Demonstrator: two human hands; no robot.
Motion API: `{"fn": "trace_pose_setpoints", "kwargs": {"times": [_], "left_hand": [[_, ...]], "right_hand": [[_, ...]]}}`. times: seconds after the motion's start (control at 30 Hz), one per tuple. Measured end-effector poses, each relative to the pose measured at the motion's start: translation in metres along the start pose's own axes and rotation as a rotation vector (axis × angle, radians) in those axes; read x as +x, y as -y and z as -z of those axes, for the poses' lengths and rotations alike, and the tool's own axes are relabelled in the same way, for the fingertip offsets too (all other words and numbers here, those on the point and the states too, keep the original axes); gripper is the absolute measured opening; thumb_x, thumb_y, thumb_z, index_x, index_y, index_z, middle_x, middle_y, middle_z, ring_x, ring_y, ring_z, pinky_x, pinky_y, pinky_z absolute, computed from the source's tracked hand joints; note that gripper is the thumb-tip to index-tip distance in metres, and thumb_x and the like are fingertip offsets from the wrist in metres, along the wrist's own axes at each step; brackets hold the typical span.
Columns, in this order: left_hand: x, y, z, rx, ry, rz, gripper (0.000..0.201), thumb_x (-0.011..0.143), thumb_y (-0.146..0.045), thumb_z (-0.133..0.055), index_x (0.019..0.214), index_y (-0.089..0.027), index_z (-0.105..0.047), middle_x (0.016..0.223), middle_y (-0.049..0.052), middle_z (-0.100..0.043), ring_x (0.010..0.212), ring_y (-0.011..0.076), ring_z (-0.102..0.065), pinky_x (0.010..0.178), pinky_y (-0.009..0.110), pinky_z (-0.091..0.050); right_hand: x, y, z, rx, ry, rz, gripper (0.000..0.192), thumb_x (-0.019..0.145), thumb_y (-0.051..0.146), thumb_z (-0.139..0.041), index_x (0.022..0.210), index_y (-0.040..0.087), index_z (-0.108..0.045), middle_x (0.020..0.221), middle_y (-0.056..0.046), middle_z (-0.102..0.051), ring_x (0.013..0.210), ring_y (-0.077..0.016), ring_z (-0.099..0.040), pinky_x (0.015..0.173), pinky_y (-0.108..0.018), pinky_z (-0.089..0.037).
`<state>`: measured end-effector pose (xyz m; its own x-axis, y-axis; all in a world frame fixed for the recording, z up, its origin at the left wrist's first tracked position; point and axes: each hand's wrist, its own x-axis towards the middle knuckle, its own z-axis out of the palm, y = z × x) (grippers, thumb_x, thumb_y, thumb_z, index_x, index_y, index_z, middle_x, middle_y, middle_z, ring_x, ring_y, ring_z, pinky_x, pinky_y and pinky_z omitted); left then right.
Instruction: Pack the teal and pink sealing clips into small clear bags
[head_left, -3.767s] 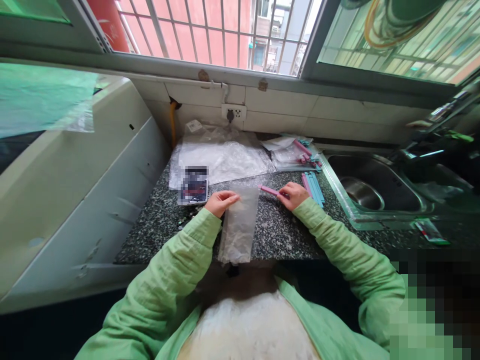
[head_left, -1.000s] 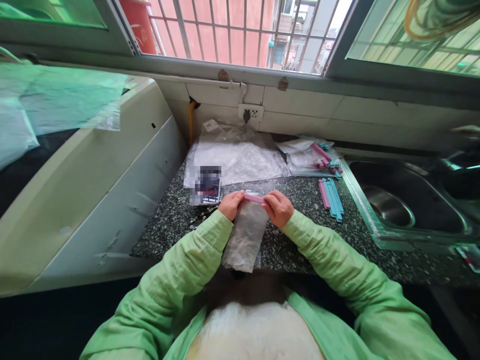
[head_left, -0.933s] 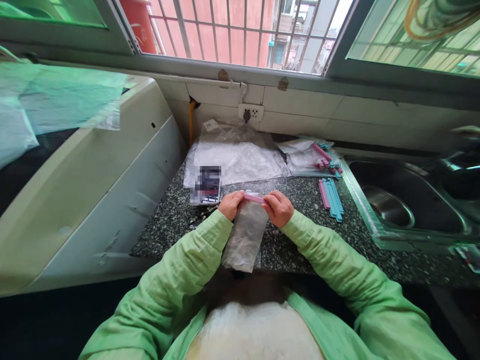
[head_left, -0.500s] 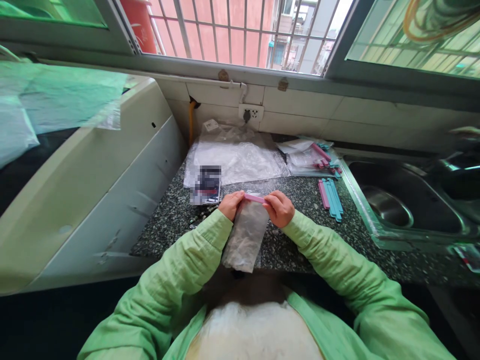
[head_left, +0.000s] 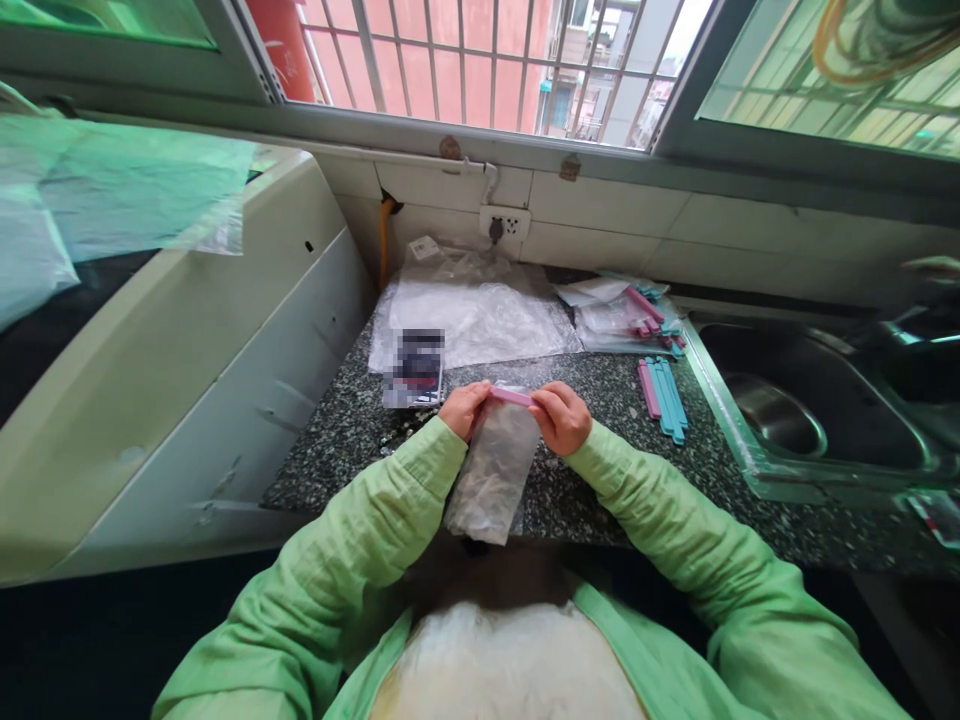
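A pink bag sealing clip (head_left: 511,397) lies across the top of a clear plastic bag (head_left: 491,475). My left hand (head_left: 465,408) pinches the clip's left end, and my right hand (head_left: 562,417) grips its right end. Below the clip the bag hangs over the counter's front edge, its folds cloudy; I cannot make out anything inside it. Off to the right, several loose pink and blue clips (head_left: 661,398) lie side by side on the counter.
On the speckled counter (head_left: 600,385), a large clear plastic sheet (head_left: 480,315) lies at the back, beside a packet of more clips (head_left: 630,318). A dark, partly blurred card (head_left: 418,368) rests left of my hands. The sink (head_left: 810,400) is at right, a pale appliance (head_left: 247,350) at left.
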<state>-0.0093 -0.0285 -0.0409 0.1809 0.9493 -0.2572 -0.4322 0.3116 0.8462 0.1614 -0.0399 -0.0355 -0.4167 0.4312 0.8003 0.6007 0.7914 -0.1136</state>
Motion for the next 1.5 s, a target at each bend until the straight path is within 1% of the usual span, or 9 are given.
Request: {"fn": "trace_pose_setpoints", "kwargs": {"times": [0.33, 0.53, 0.73, 0.9, 1.03, 1.1, 1.3, 1.37, 1.5], "left_hand": [[-0.002, -0.002, -0.003, -0.062, 0.004, 0.029, 0.029, 0.059, -0.034, -0.067, 0.053, -0.014, -0.046, 0.043, -0.005, -0.045, 0.041, 0.0058, -0.039, 0.044, 0.021, -0.030], [0.000, -0.002, -0.002, -0.035, -0.025, 0.003, 0.026, 0.061, -0.031, -0.065, 0.052, -0.013, -0.049, 0.046, -0.004, -0.049, 0.044, 0.0066, -0.043, 0.047, 0.021, -0.033], [-0.004, -0.008, -0.010, -0.102, -0.048, 0.070, 0.024, 0.060, -0.029, -0.064, 0.051, -0.013, -0.049, 0.045, -0.003, -0.050, 0.045, 0.0082, -0.045, 0.049, 0.022, -0.035], [-0.003, -0.007, -0.011, -0.122, -0.065, 0.046, 0.026, 0.061, -0.032, -0.064, 0.051, -0.013, -0.048, 0.044, -0.003, -0.050, 0.043, 0.0074, -0.044, 0.048, 0.022, -0.035], [-0.001, -0.004, -0.008, -0.085, -0.024, 0.068, 0.031, 0.060, -0.041, -0.064, 0.054, -0.013, -0.051, 0.046, -0.001, -0.053, 0.043, 0.0088, -0.046, 0.046, 0.023, -0.035], [0.001, -0.002, -0.005, -0.049, -0.008, 0.044, 0.033, 0.059, -0.042, -0.065, 0.054, -0.013, -0.051, 0.046, -0.002, -0.052, 0.043, 0.0084, -0.045, 0.046, 0.023, -0.034], [0.005, 0.001, 0.001, 0.146, -0.041, -0.067, 0.030, 0.046, -0.036, -0.072, 0.057, -0.011, -0.059, 0.044, -0.004, -0.049, 0.042, 0.0049, -0.036, 0.043, 0.019, -0.023], [0.004, 0.000, 0.001, 0.180, -0.035, -0.086, 0.030, 0.042, -0.034, -0.073, 0.058, -0.011, -0.060, 0.045, -0.005, -0.050, 0.044, 0.0049, -0.036, 0.044, 0.019, -0.024], [0.003, -0.001, 0.001, 0.207, -0.031, -0.124, 0.029, 0.042, -0.034, -0.072, 0.056, -0.012, -0.060, 0.048, -0.004, -0.052, 0.048, 0.0062, -0.039, 0.047, 0.019, -0.027]], "right_hand": [[0.000, 0.001, 0.001, 0.012, 0.001, 0.001, 0.014, 0.080, 0.018, -0.044, 0.088, 0.014, -0.054, 0.072, -0.008, -0.053, 0.068, -0.0153, -0.050, 0.060, -0.027, -0.048], [0.002, 0.002, 0.002, 0.022, 0.006, -0.011, 0.013, 0.080, 0.019, -0.044, 0.086, 0.013, -0.055, 0.071, -0.008, -0.053, 0.066, -0.0150, -0.050, 0.059, -0.027, -0.048], [0.003, 0.002, 0.002, 0.017, 0.022, -0.027, 0.014, 0.080, 0.020, -0.045, 0.086, 0.013, -0.055, 0.072, -0.008, -0.055, 0.066, -0.0147, -0.051, 0.059, -0.027, -0.048], [0.002, 0.001, 0.000, 0.003, 0.018, -0.030, 0.015, 0.080, 0.022, -0.046, 0.088, 0.014, -0.056, 0.073, -0.008, -0.057, 0.068, -0.0154, -0.052, 0.062, -0.028, -0.048], [0.002, 0.001, 0.002, 0.008, 0.037, -0.052, 0.017, 0.081, 0.023, -0.045, 0.089, 0.015, -0.057, 0.077, -0.008, -0.057, 0.072, -0.0158, -0.053, 0.064, -0.029, -0.048], [0.003, 0.002, 0.003, 0.022, 0.047, -0.075, 0.018, 0.081, 0.024, -0.044, 0.090, 0.016, -0.057, 0.080, -0.009, -0.056, 0.075, -0.0159, -0.054, 0.066, -0.029, -0.049], [0.005, 0.003, 0.005, 0.028, 0.034, -0.088, 0.017, 0.080, 0.024, -0.045, 0.090, 0.016, -0.057, 0.084, -0.009, -0.053, 0.074, -0.0146, -0.053, 0.065, -0.027, -0.049], [0.005, 0.002, 0.005, -0.005, 0.027, -0.079, 0.017, 0.080, 0.025, -0.047, 0.088, 0.016, -0.058, 0.084, -0.009, -0.054, 0.074, -0.0148, -0.053, 0.065, -0.027, -0.048], [0.005, 0.001, 0.006, -0.081, 0.018, -0.060, 0.017, 0.079, 0.028, -0.048, 0.086, 0.017, -0.058, 0.082, -0.008, -0.058, 0.077, -0.0162, -0.054, 0.069, -0.029, -0.045]]}}
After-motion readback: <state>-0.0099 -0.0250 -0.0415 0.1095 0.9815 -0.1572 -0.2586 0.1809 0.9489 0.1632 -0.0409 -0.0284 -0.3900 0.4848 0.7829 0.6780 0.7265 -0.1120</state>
